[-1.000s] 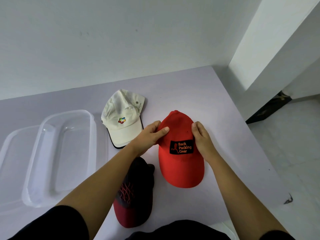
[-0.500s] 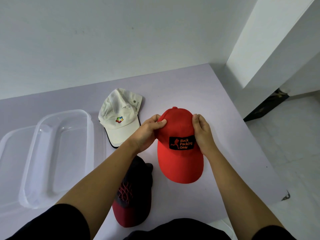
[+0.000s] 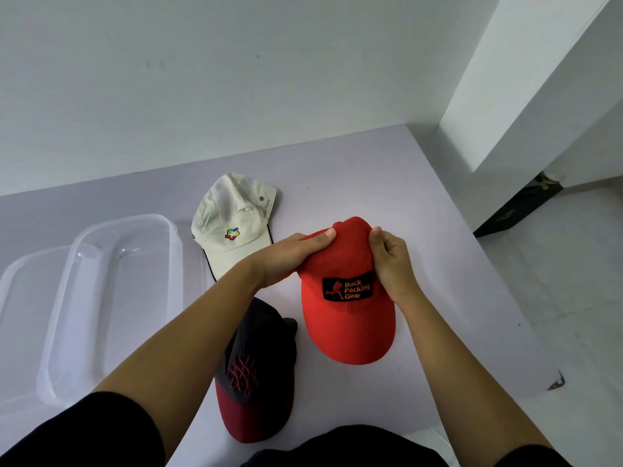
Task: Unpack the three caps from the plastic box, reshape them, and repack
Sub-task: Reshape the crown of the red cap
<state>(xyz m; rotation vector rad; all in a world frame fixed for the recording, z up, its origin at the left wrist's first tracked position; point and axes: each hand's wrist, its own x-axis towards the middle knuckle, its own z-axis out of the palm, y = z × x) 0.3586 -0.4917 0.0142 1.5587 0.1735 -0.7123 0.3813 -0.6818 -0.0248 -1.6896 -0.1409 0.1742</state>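
A red cap (image 3: 347, 318) with a black "Back Packing Gear" patch lies in front of me, brim toward me. My left hand (image 3: 290, 257) grips the left side of its crown, thumb on top. My right hand (image 3: 391, 261) pinches the crown's right side. A white cap (image 3: 232, 230) with a small coloured logo lies behind my left wrist. Under my left forearm rests a black cap with a dark red brim (image 3: 259, 375). The clear plastic box (image 3: 111, 298) stands at the left with nothing inside.
The box's clear lid (image 3: 23, 291) lies flat beside the box at the far left. The lilac table (image 3: 387, 183) ends at a white wall behind and drops off to a tiled floor (image 3: 556, 281) on the right.
Both hands have slid up the red cap's crown toward its top button and squeezed it narrower. The other caps and the box have not moved.
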